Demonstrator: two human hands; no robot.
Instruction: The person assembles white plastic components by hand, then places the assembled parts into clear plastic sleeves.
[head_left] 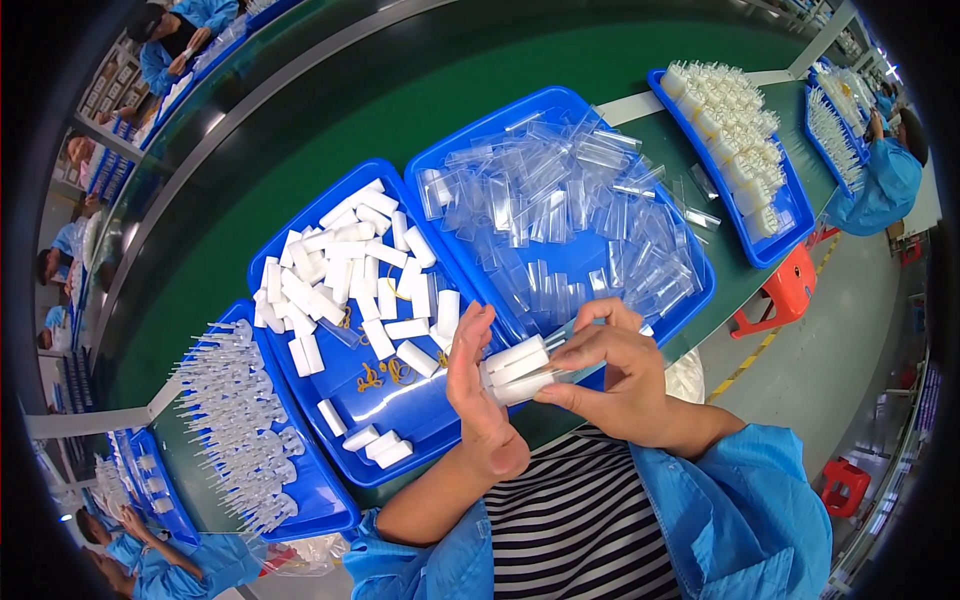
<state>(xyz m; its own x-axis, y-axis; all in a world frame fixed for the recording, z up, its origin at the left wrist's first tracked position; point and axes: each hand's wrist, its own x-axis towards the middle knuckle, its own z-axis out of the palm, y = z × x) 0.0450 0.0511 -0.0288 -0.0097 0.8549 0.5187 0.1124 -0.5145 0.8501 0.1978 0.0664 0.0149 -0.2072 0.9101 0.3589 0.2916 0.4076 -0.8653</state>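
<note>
In front of my chest, my right hand [625, 385] pinches clear plastic sleeves [572, 365]. A few white oblong pieces [518, 368] stick out from the sleeves toward my left. My left hand [480, 395] is upright with its fingers stretched, the palm against or very close to the outer ends of these pieces. Below and to the left lies a blue tray [350, 465] with many loose white pieces [330, 270] and some yellow rubber bands [385, 373]. Another blue tray [590, 250], beyond my right hand, holds a heap of empty clear sleeves [560, 180].
At the left, a blue tray [340, 520] carries rows of translucent spiky parts [240, 420]. A tray [795, 235] of clear parts stands far right on the green conveyor belt [330, 130]. Red stools [785, 290] stand on the floor. Several co-workers [885, 180] sit along the lines.
</note>
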